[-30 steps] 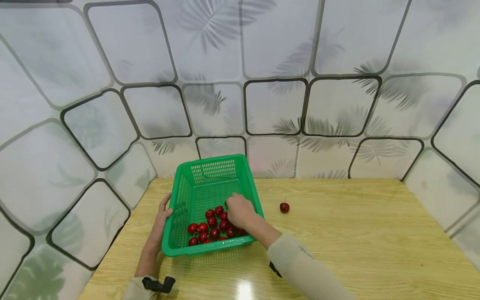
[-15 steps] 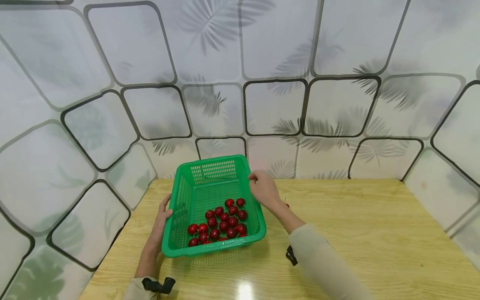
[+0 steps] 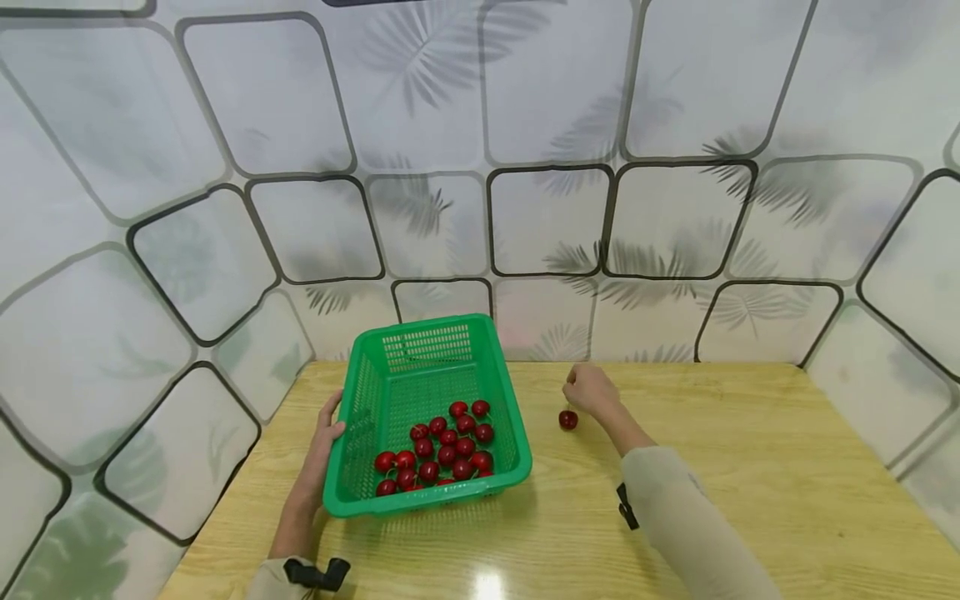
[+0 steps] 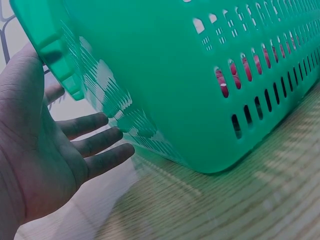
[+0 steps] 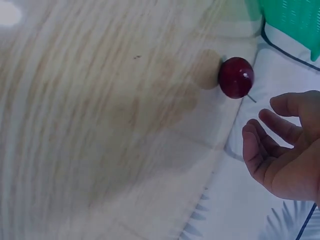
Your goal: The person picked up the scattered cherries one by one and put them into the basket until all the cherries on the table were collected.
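Note:
A green plastic basket (image 3: 427, 503) stands at the left of the table with several dark red cherries (image 3: 447, 454) gathered in its front half. My left hand (image 3: 322, 446) rests against the basket's left side, thumb by the rim. In the left wrist view its fingers (image 4: 102, 136) reach loosely toward the perforated wall. My right hand (image 3: 592, 390) hovers just behind a lone cherry (image 3: 567, 420) lying right of the basket. From the right wrist, thumb and bent fingers are parted near that cherry's thin stem (image 5: 251, 98), with nothing between them.
Beneath everything is a light wood-grain table (image 3: 712, 467). A pale cloth backdrop (image 3: 555, 217) with dark outlines and leaf prints rises along the table's back and sides. Black straps (image 3: 317, 573) sit on both wrists.
The right hand has left the cherries in the basket, passed over its right rim and come to the lone cherry on the table. The left hand and basket stay put.

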The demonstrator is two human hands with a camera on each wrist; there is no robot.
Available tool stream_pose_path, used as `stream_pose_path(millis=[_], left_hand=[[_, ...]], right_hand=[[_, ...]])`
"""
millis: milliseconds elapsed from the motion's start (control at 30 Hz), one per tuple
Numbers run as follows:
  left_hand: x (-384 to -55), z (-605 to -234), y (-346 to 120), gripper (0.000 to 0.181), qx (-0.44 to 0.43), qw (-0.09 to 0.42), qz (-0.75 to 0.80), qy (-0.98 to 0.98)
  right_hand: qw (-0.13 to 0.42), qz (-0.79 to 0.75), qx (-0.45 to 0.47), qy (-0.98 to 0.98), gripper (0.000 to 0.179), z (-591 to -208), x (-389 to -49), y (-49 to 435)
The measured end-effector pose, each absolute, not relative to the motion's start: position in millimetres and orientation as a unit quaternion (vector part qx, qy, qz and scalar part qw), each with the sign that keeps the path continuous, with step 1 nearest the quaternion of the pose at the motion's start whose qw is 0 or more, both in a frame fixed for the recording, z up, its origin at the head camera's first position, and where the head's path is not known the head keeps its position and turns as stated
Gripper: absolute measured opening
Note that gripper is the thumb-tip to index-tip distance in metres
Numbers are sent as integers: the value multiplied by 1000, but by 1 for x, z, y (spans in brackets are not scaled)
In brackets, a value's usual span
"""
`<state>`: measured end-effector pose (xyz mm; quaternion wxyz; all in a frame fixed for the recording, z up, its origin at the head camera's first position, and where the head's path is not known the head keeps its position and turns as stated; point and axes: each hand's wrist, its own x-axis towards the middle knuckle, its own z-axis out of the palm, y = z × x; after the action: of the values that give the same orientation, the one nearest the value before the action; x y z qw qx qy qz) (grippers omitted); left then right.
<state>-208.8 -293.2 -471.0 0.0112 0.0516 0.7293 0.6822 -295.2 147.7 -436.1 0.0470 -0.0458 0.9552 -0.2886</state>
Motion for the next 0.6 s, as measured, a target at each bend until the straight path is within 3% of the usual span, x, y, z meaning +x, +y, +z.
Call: stream_pose_path(millis=[600], left_hand=[[-208, -472, -295, 59, 59, 5, 684, 727]], right_hand=[[66, -320, -42, 944, 20, -457, -297, 154]])
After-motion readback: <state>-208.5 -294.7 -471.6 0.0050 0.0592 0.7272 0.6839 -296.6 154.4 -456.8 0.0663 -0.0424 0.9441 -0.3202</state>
